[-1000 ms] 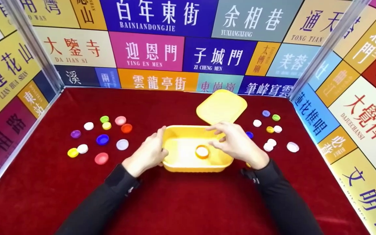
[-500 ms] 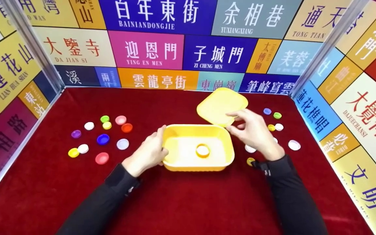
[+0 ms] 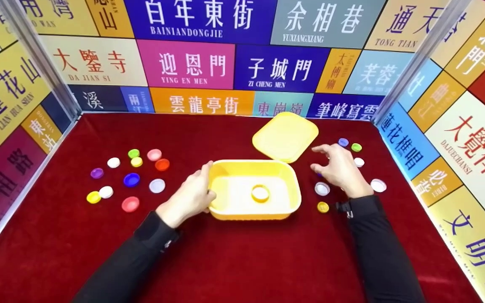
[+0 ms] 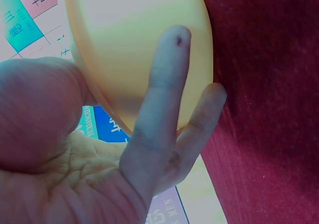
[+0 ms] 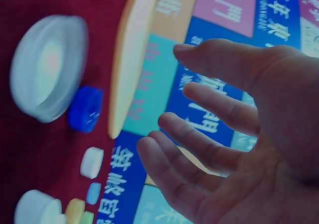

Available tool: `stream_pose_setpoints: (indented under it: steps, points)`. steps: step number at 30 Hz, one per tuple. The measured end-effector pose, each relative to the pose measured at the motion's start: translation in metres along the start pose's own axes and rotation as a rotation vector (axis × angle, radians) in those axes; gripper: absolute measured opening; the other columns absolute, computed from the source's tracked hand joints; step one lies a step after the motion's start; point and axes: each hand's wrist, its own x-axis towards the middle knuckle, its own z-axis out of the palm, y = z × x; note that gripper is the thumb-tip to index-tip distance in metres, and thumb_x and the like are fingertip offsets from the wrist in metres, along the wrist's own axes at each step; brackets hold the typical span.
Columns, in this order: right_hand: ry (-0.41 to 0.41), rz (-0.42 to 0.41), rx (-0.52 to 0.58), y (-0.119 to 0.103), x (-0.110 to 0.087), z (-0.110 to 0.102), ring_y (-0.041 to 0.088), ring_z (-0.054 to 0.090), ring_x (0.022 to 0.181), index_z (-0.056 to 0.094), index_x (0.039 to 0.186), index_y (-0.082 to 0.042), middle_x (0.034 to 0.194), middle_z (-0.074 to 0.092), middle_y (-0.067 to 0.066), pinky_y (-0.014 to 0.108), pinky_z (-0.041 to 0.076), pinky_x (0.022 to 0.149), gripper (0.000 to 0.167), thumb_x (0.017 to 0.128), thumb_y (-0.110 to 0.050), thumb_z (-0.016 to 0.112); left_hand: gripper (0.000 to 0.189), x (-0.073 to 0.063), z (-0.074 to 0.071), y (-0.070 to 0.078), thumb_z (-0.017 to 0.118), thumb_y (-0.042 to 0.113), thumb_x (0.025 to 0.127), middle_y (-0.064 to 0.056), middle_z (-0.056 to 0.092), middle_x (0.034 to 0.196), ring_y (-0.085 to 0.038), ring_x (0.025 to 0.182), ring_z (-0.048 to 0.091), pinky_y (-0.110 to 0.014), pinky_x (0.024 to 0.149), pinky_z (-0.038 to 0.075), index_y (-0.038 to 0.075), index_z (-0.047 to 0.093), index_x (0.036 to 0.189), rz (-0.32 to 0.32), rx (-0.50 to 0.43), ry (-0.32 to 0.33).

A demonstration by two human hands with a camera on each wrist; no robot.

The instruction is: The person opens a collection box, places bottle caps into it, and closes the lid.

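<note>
While its fingers (image 5: 204, 142) are spread, the right hand (image 3: 338, 168) hangs near several caps (image 3: 322, 189); the left hand (image 3: 190, 195) grips the left end of a yellow box (image 3: 249, 216), one cap (image 3: 260, 193) inside, its lid (image 3: 285, 136) behind on the red surface (image 3: 234, 261).

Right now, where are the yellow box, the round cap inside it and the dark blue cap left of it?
Yellow box (image 3: 234, 193): head view, on its bare inner floor.
Round cap (image 3: 260, 193) inside the box: head view, on its middle.
Dark blue cap (image 3: 131, 180): head view, on its middle.
</note>
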Motion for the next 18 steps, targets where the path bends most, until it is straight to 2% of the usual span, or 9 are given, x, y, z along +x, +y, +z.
stream_pose_setpoints:
  steps: [4, 10, 18]
  points:
    - [-0.047, 0.031, -0.006, 0.013, 0.002, 0.005, 0.051, 0.065, 0.138, 0.071, 0.155, 0.001, 0.154, 0.070, 0.030, 0.068, 0.057, 0.120, 0.054, 0.105, -0.015, 0.086, 0.091, 0.000, 0.000, 0.000, 0.068, -0.001, 0.104, -0.032, 0.061, 0.160, -0.022, 0.071, 0.075, -0.031, 0.063, 0.069, 0.001, 0.024, 0.184, -0.003, -0.001, -0.006]
    - [-0.057, 0.004, -0.058, 0.024, 0.005, 0.011, 0.052, 0.068, 0.134, 0.076, 0.147, 0.004, 0.144, 0.076, 0.031, 0.069, 0.055, 0.120, 0.049, 0.101, -0.011, 0.087, 0.092, 0.000, 0.000, -0.001, 0.068, 0.000, 0.104, -0.033, 0.059, 0.163, -0.019, 0.068, 0.075, -0.031, 0.064, 0.069, 0.001, 0.022, 0.184, -0.001, -0.007, -0.012]
    - [-0.080, 0.001, -0.050, 0.025, 0.003, 0.013, 0.047, 0.073, 0.120, 0.084, 0.137, -0.002, 0.130, 0.080, 0.026, 0.064, 0.061, 0.107, 0.038, 0.100, -0.009, 0.089, 0.092, 0.000, 0.000, -0.001, 0.068, 0.001, 0.105, -0.032, 0.058, 0.164, -0.019, 0.069, 0.075, -0.032, 0.065, 0.069, 0.000, 0.022, 0.184, 0.004, -0.003, -0.012]
